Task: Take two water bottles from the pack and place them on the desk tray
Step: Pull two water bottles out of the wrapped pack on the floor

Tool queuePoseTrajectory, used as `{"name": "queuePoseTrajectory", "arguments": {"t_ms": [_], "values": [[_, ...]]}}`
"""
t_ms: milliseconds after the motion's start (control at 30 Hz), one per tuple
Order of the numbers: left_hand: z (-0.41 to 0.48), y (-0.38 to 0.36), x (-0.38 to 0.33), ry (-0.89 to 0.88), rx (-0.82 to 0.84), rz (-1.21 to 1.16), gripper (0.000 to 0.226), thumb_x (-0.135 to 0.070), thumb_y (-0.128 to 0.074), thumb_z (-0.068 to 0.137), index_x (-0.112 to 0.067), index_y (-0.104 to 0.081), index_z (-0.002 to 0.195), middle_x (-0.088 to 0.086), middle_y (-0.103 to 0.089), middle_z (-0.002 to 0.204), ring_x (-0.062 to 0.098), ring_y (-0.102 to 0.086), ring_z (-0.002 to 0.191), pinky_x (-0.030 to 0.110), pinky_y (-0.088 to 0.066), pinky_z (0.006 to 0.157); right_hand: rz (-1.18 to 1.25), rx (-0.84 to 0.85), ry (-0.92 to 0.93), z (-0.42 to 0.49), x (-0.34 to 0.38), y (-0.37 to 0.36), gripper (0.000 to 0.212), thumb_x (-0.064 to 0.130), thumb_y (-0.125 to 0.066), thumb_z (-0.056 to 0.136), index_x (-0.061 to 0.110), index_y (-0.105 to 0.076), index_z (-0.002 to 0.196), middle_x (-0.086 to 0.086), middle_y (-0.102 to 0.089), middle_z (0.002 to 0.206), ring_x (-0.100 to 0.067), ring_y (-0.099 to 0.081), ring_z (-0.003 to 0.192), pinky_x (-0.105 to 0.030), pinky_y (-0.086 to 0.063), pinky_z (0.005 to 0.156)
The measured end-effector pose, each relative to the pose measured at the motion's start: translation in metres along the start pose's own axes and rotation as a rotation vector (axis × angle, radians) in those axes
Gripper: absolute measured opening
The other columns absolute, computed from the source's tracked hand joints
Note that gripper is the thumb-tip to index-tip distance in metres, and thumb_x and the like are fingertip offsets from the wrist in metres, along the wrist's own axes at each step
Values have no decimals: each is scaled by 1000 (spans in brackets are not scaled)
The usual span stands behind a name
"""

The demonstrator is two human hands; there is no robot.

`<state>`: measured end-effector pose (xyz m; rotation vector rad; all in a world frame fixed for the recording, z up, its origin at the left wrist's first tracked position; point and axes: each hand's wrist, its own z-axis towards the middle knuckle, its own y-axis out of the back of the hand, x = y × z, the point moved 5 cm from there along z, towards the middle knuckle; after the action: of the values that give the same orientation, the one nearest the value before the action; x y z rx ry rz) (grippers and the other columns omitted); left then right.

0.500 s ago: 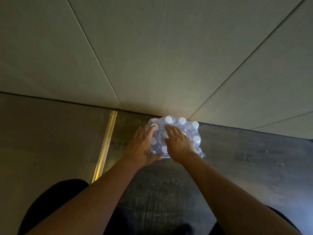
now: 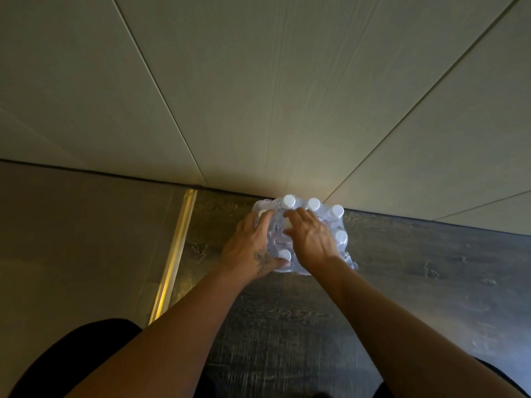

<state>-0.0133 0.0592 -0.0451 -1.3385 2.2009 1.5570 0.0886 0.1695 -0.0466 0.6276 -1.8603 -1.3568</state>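
A shrink-wrapped pack of water bottles (image 2: 330,218) with white caps stands on the dark wood floor against the wall. My left hand (image 2: 250,248) grips the pack's left side, fingers curled over the top near a cap and thumb at the near edge. My right hand (image 2: 311,239) lies on top of the pack, fingers bent into the plastic wrap around a bottle cap. Several caps (image 2: 313,203) show along the far and right edges. No desk or tray is in view.
A pale panelled wall (image 2: 287,96) rises right behind the pack. A brass threshold strip (image 2: 175,259) runs along the floor to the left, with a lighter grey floor (image 2: 71,239) beyond it. Dark wood floor (image 2: 431,268) stretches to the right. My dark-clothed knees show at the bottom.
Both hands have closed in on the pack: the left fingers now curl over its top left, and the right fingers have bent down into the wrap.
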Motion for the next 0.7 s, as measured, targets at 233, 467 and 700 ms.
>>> {"name": "queuePoseTrajectory", "arguments": {"t_ms": [233,467,700], "values": [[3,12,-10,-38,-74,-158,121,-55,-96,77,-33,-25,172,1,-24,182,28,-24,168,56,-35,132,197,-310,89,-17,16,118,40,16,-66,104,10,-60,142,-8,-69,123,-24,-64,109,-37,-56,84],[8,13,-22,-93,-134,-359,109,-94,-82,52,-62,-29,142,-43,-54,131,-39,-42,110,6,-30,90,398,-451,105,-33,24,189,42,15,-60,107,6,-56,148,0,-61,111,-21,-61,103,-31,-48,92],[21,11,-26,-102,-86,-439,88,-61,-93,62,-39,-59,140,-14,-76,133,10,-74,122,40,-62,106,366,-469,152,-24,30,182,41,22,-59,108,5,-56,145,-5,-65,118,-18,-61,110,-33,-51,95]]}}
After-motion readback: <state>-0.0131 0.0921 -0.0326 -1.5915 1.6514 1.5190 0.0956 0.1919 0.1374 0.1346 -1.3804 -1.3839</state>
